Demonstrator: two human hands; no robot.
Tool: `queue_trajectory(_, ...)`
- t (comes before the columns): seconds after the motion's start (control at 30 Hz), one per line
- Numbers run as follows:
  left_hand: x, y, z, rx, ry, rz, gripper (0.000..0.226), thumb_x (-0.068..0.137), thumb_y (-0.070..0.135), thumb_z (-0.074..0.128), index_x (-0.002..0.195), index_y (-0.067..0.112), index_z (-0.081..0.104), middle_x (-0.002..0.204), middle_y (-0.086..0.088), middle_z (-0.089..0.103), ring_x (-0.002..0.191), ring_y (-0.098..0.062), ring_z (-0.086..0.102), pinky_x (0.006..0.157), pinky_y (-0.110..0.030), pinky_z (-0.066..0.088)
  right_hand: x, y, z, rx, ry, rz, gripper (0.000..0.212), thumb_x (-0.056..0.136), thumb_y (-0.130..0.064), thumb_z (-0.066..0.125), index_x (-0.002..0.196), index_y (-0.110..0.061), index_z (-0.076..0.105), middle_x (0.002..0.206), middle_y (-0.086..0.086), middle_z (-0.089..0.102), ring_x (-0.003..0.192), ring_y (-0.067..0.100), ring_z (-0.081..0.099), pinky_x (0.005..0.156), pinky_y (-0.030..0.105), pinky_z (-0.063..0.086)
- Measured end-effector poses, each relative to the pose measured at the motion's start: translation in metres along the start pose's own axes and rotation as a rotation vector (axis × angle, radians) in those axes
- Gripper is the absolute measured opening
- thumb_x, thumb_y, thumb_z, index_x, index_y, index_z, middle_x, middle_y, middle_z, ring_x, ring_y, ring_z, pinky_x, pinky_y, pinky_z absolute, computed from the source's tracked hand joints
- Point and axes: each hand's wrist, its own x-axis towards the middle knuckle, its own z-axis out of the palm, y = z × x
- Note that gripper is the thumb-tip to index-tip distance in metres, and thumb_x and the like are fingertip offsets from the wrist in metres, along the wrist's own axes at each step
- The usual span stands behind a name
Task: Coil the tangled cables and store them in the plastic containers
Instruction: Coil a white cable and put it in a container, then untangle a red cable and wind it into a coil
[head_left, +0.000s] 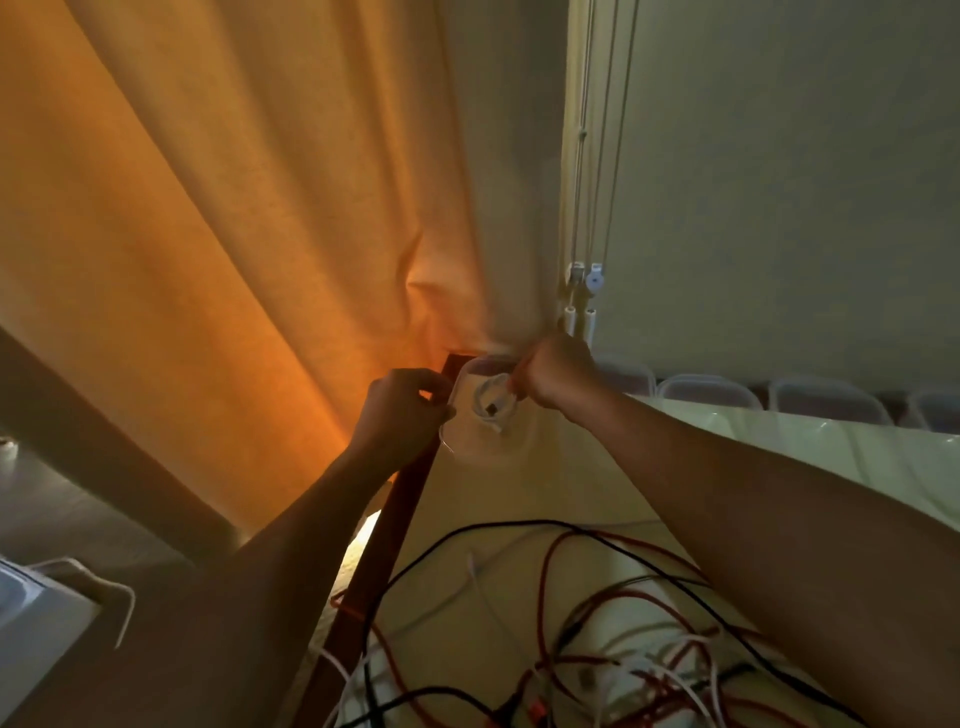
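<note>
A clear plastic container (470, 441) sits at the far left corner of the table, with a coiled white cable (491, 397) inside it. My left hand (402, 410) pinches the container's left rim. My right hand (550, 371) is curled at its right rim, fingers on the white cable. A tangle of red, black and white cables (597, 649) lies on the near part of the table, under my right forearm.
More clear plastic containers (701, 389) line the table's far edge at the right. An orange curtain (234, 234) hangs behind the left corner. The table (519, 493) has a dark wooden left edge. Blind cords (582, 291) hang behind.
</note>
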Motion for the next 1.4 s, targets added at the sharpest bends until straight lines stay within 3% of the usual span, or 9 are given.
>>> queue_trajectory(0.2, -0.009, -0.015, 0.01, -0.016, -0.004, 0.033, 0.027, 0.094, 0.022, 0.07, 0.12, 0.018, 0.075, 0.116, 0.002, 0.075, 0.089, -0.006, 0.07, 0.072, -0.022, 0.051, -0.013, 0.003, 0.0, -0.052, 0.036, -0.091, 0.023, 0.088, -0.032, 0.076, 0.099, -0.013, 0.076, 0.098, 0.007, 0.073, 0.092, 0.026, 0.069, 0.082, 0.038, 0.058)
queue_trajectory(0.37, -0.04, -0.002, 0.003, -0.01, 0.073, 0.093, 0.024, 0.093, 0.019, 0.071, 0.117, 0.02, 0.076, 0.114, 0.003, 0.074, 0.096, -0.011, 0.069, 0.08, -0.028, 0.056, -0.071, 0.011, -0.036, 0.23, 0.007, -0.142, 0.022, 0.09, -0.019, 0.077, 0.11, -0.012, 0.075, 0.088, 0.001, 0.074, 0.056, 0.015, 0.069, 0.064, 0.028, 0.06)
queue_trajectory(0.5, -0.091, 0.018, 0.005, 0.013, 0.083, 0.122, 0.02, 0.092, 0.015, 0.074, 0.11, 0.021, 0.076, 0.107, 0.001, 0.068, 0.094, -0.013, 0.063, 0.077, -0.021, 0.044, -0.125, 0.032, -0.056, 0.28, -0.026, -0.167, 0.022, 0.089, -0.019, 0.077, 0.11, -0.012, 0.075, 0.081, -0.002, 0.073, 0.069, 0.009, 0.069, 0.07, 0.02, 0.054)
queue_trajectory(0.7, -0.178, 0.031, 0.011, 0.07, -0.083, 0.175, 0.019, 0.091, 0.023, 0.076, 0.109, 0.028, 0.075, 0.104, 0.012, 0.065, 0.093, 0.003, 0.058, 0.073, -0.003, 0.04, -0.211, 0.063, -0.074, 0.188, -0.101, -0.227, 0.021, 0.084, -0.023, 0.081, 0.105, -0.021, 0.079, 0.098, -0.006, 0.077, 0.088, -0.003, 0.068, 0.082, 0.01, 0.049)
queue_trajectory(0.83, -0.217, 0.029, 0.015, 0.164, -0.176, 0.177, 0.019, 0.09, 0.028, 0.076, 0.107, 0.031, 0.074, 0.113, 0.012, 0.067, 0.102, -0.007, 0.062, 0.093, -0.036, 0.054, -0.258, 0.081, -0.073, 0.153, -0.128, -0.211, 0.02, 0.084, -0.024, 0.081, 0.104, -0.022, 0.079, 0.099, -0.009, 0.077, 0.084, -0.007, 0.065, 0.081, 0.009, 0.049)
queue_trajectory(0.93, -0.236, 0.028, 0.017, 0.26, -0.229, 0.162, 0.024, 0.093, 0.032, 0.072, 0.116, 0.031, 0.071, 0.119, 0.012, 0.064, 0.107, -0.008, 0.059, 0.1, -0.038, 0.049, -0.281, 0.094, -0.069, 0.138, -0.109, -0.186, 0.018, 0.084, -0.025, 0.08, 0.103, -0.023, 0.08, 0.097, -0.006, 0.078, 0.09, 0.0, 0.069, 0.089, 0.025, 0.056)
queue_trajectory(1.13, -0.249, 0.026, 0.034, 0.254, -0.292, 0.081, 0.017, 0.093, 0.023, 0.069, 0.108, 0.025, 0.077, 0.112, 0.007, 0.07, 0.098, -0.008, 0.063, 0.09, -0.033, 0.056, -0.286, 0.099, -0.058, 0.104, -0.037, -0.207, 0.015, 0.089, -0.026, 0.076, 0.103, -0.024, 0.08, 0.099, -0.007, 0.077, 0.091, 0.005, 0.069, 0.086, 0.022, 0.054)
queue_trajectory(1.27, -0.246, 0.017, 0.047, 0.186, -0.228, 0.066, 0.013, 0.096, 0.021, 0.069, 0.104, 0.023, 0.078, 0.104, 0.009, 0.066, 0.081, 0.005, 0.057, 0.067, -0.007, 0.044, -0.266, 0.09, -0.046, 0.008, -0.027, -0.238, 0.019, 0.091, -0.028, 0.072, 0.109, -0.025, 0.079, 0.107, -0.004, 0.076, 0.1, 0.013, 0.069, 0.09, 0.031, 0.054)
queue_trajectory(1.4, -0.241, 0.014, 0.054, 0.018, -0.161, 0.017, 0.018, 0.097, 0.032, 0.067, 0.113, 0.024, 0.07, 0.098, 0.013, 0.066, 0.08, 0.007, 0.061, 0.064, -0.009, 0.046, -0.241, 0.094, -0.032, -0.21, -0.062, -0.264, 0.026, 0.092, -0.026, 0.065, 0.116, -0.027, 0.074, 0.118, 0.002, 0.07, 0.112, 0.023, 0.064, 0.094, 0.04, 0.053)
